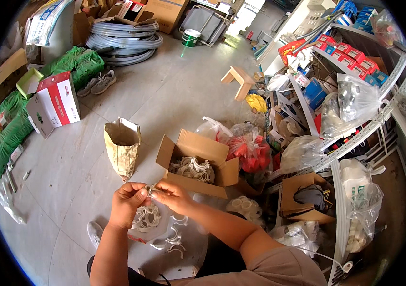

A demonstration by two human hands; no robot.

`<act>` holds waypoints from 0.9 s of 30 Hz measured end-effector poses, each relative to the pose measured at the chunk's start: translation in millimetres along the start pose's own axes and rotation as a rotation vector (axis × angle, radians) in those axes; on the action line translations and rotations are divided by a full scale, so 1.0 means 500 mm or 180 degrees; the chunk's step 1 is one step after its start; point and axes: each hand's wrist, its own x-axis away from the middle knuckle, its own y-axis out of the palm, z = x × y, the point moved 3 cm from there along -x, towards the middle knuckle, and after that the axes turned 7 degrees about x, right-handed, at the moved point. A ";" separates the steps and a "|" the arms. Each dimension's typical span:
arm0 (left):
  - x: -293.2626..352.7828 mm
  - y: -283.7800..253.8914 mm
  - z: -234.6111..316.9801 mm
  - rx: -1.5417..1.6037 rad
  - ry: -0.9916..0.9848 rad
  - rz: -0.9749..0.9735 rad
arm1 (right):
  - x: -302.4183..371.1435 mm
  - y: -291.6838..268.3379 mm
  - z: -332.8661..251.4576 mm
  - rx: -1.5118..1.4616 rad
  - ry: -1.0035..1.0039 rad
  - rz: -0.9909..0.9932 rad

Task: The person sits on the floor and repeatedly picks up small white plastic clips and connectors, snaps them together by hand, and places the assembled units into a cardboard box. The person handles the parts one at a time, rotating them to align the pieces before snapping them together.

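Note:
My left hand (129, 202) and my right hand (172, 194) meet in front of me, fingers pinched together on a small pale piece (150, 190). Fingers cover most of it, so its kind is not clear. Just below lies a container of white curved pipe clips (147, 217), partly hidden by my left hand and wrist. A few loose clips (174, 236) rest beside it on the right. Beyond my hands, an open cardboard box (198, 143) holds a heap of similar clips (192, 169). An open-topped brown paper sack (123, 148) stands to its left.
Metal shelving (355, 148) with boxes and plastic bags runs along the right. Red bagged goods (249, 151) sit beside the cardboard box. A wooden stool (238, 81), coiled grey pipe (124, 40), a red-and-white box (57, 102) and green sacks (7, 131) stand farther off.

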 end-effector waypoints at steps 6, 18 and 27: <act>0.002 -0.003 0.003 0.0151 -0.0295 0.0402 | 0.002 0.000 -0.020 0.0318 -0.0369 0.0119; -0.010 -0.016 0.011 -0.0204 -0.0406 0.0011 | -0.006 -0.011 -0.042 0.1425 -0.0906 0.0358; -0.010 0.009 0.003 -0.0797 0.0453 -0.0085 | 0.000 -0.018 -0.031 -0.0803 0.0516 -0.0226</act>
